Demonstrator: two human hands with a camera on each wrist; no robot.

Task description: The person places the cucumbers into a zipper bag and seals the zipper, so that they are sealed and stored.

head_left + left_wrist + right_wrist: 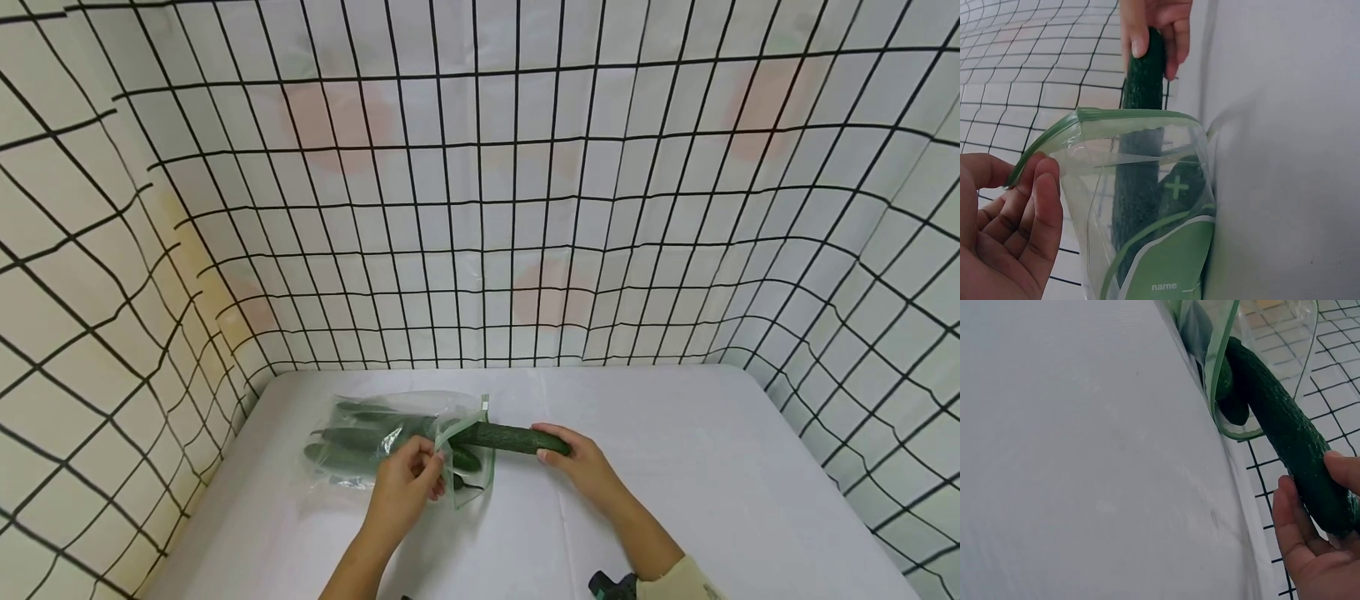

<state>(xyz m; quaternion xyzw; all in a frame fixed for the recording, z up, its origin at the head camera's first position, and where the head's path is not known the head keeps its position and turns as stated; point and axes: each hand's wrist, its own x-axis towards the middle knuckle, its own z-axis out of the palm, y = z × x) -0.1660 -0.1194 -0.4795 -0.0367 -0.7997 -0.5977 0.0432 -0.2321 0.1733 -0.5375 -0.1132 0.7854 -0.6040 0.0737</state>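
A clear zip bag (352, 479) with a green-edged mouth lies on its side, holding several cucumbers (348, 457). My left hand (405, 483) pinches the edge of its mouth between thumb and fingers; the left wrist view shows this green zip edge (1047, 134) pulled outward. My right hand (581, 467) grips the outer end of one cucumber (510, 437), which runs through the bag's mouth with its other end inside. In the right wrist view, thumb and fingers wrap that cucumber (1291, 434), and another cucumber's tip (1233, 409) shows just inside the mouth.
The bag rests on a white-covered table (675, 467). A black wire grid (517, 204) rises behind the table and along both sides, with pale sheeting behind it. A dark device (613, 586) sits by the right sleeve.
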